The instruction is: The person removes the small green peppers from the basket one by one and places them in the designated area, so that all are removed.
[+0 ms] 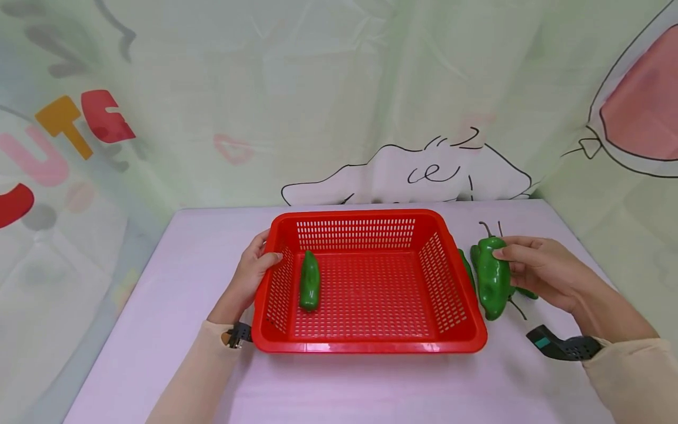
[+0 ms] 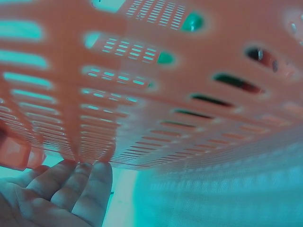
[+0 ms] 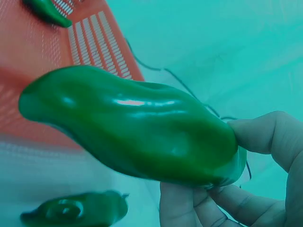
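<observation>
A red plastic basket [image 1: 371, 347] with slotted walls sits mid-table, tilted toward the head camera. My left hand [image 1: 249, 268] grips its left rim, thumb inside and fingers along the outer wall, as the left wrist view [image 2: 71, 189] also shows. One green pepper [image 1: 309, 281] lies inside near the left wall. To the right of the basket, my right hand [image 1: 545, 271] pinches a larger green pepper [image 1: 494, 280] near its stem end between thumb and fingers. In the right wrist view this pepper [image 3: 142, 127] spans the middle, its tip overlapping the basket.
More green peppers lie on the table right of the basket, partly hidden behind the held one; one pepper [image 3: 75, 210] shows low in the right wrist view. A pale tablecloth [image 1: 328, 388] covers the table. Printed curtains [image 1: 339, 106] hang behind and at both sides.
</observation>
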`<state>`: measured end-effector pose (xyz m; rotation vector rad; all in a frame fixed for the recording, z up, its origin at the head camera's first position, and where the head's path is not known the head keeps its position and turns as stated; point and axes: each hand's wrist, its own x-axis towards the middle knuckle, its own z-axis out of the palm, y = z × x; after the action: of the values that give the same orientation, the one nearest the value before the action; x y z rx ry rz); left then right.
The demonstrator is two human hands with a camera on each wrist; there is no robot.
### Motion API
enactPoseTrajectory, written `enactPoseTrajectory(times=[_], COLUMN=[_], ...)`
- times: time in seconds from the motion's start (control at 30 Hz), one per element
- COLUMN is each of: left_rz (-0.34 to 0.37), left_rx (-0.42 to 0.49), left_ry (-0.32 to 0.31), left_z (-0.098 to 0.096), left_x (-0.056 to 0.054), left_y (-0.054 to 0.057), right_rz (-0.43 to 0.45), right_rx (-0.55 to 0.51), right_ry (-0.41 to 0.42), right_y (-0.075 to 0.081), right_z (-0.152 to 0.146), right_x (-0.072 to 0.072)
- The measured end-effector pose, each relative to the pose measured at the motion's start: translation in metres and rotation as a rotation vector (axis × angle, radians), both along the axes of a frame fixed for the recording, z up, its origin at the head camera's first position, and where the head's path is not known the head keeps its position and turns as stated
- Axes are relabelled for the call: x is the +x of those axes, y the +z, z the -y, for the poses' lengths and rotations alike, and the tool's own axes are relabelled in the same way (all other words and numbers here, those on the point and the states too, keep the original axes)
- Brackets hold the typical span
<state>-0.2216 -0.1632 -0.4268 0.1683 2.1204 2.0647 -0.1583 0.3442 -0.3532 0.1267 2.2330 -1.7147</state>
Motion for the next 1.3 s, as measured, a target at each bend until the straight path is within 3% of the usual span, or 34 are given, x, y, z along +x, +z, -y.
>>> enactPoseTrajectory(times=[0.33, 0.67, 1.3], left_rz=[0.001, 0.013, 0.001], left_rx=[0.001, 0.008, 0.007], left_ry=[0.008, 0.010, -0.016], left_z=[0.001, 0.001, 0.000], left_x=[0.001, 0.001, -0.001], left_y=[0.000, 0.002, 0.003], right_rz=[0.088, 0.163, 0.258], right_rx=[-0.042, 0.036, 0.140], right_ry=[-0.035, -0.030, -0.063], right_y=[-0.031, -0.054, -0.076], right_z=[-0.017, -0.015, -0.005], right_x=[0.016, 0.032, 0.042])
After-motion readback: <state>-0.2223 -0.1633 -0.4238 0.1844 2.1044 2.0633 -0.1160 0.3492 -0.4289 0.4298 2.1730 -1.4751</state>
